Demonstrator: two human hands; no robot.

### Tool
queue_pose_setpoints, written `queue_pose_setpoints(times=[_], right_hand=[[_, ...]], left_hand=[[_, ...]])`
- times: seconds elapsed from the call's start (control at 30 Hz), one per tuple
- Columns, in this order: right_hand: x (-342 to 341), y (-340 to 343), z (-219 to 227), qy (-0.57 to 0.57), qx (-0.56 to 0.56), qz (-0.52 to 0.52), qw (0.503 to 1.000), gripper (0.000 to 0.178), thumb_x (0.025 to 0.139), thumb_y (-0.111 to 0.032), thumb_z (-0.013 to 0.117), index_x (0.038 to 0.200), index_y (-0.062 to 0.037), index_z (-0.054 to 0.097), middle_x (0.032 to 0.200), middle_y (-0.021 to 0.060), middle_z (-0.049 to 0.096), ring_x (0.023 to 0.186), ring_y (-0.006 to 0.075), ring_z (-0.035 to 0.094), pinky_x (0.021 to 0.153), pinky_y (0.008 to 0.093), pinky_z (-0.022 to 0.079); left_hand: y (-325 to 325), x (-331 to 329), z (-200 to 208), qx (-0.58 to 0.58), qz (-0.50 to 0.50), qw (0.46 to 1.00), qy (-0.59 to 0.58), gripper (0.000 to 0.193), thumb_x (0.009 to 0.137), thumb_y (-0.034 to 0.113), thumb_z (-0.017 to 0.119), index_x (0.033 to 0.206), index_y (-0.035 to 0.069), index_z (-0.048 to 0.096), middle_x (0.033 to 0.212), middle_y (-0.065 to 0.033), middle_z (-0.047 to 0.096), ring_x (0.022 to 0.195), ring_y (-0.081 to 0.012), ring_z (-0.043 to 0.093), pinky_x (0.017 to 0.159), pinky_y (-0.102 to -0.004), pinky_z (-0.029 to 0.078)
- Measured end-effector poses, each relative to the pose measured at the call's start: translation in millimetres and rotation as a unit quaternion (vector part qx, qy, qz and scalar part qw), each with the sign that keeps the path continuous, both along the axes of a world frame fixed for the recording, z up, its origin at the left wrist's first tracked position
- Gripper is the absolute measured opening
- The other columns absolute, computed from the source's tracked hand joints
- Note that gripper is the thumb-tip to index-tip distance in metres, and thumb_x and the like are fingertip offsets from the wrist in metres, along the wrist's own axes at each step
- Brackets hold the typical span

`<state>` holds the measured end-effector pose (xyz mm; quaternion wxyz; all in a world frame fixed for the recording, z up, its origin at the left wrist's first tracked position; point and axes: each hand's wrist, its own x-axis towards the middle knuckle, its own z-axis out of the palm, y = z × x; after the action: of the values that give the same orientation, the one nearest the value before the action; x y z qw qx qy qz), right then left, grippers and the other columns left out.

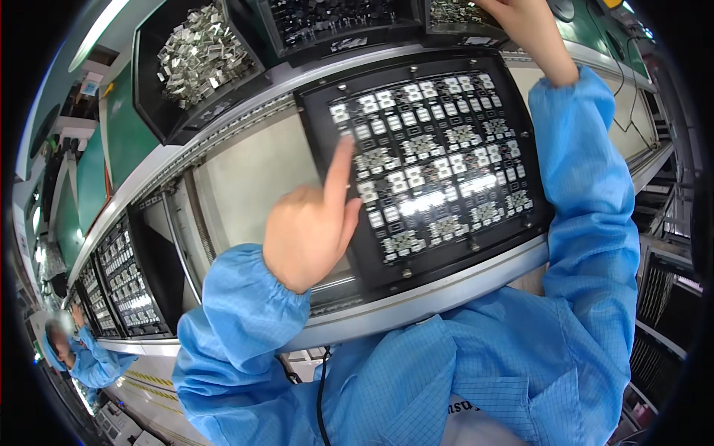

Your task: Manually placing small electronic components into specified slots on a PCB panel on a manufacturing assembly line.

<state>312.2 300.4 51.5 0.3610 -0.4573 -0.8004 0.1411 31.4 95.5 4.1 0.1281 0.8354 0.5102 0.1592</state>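
Note:
A black tray (320, 134) lies in front of me, carrying rows of small circuit boards with white and silver parts. At its left edge is my left hand (301, 230), the index finger stretched out with its tip on or just above the upper left boards. The thumb stands apart from that finger and the other fingers are curled under; nothing shows in the hand. My right hand (524, 22) reaches to the far right, over a black bin of small metal parts (454, 15). Its fingertips run out of the picture, so any hold is hidden.
A black bin (149, 111) of silver metal pieces (201, 56) stands far left, and another bin (335, 22) of dark parts beside it. A metal rail (446, 286) runs along the near side. More trays (126, 275) lie down the line at left, where a co-worker in blue (97, 360) works.

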Motion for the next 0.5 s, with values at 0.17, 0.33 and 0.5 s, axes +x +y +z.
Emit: queue_pose_setpoints(times=[0.17,0.33,0.5], right_hand=[[-14,-31,0,0.000,-0.044,0.193,0.980,0.010,0.085,-0.003,0.062,0.095,-0.0003,0.060,0.087,0.0025,0.061,0.083,0.0094,0.059,0.073,0.0225,0.048],[-33,-52,-42,-0.061,-0.134,0.231,0.962,0.007,0.085,-0.002,0.060,0.091,-0.0005,0.058,0.086,0.0065,0.060,0.076,0.0154,0.059,0.070,0.0273,0.048],[-19,-50,-62,-0.084,-0.041,0.245,0.965,0.008,0.084,0.000,0.058,0.089,-0.0026,0.053,0.082,0.0068,0.055,0.073,0.0190,0.055,0.066,0.0309,0.046]], left_hand=[[65,11,35,0.114,0.011,0.993,0.021,0.037,0.085,0.014,0.057,0.122,0.010,0.053,0.065,-0.0128,0.061,0.059,-0.0293,0.059,0.057,-0.0413,0.050],[161,19,49,0.294,-0.223,0.875,-0.314,0.015,0.075,0.006,0.058,0.085,0.003,0.068,0.085,-0.0187,0.065,0.083,-0.0329,0.063,0.075,-0.0404,0.051],[187,34,58,0.036,0.035,0.979,0.198,0.013,0.075,0.010,0.058,0.080,0.004,0.069,0.082,-0.0205,0.065,0.082,-0.0338,0.065,0.074,-0.0421,0.052]])
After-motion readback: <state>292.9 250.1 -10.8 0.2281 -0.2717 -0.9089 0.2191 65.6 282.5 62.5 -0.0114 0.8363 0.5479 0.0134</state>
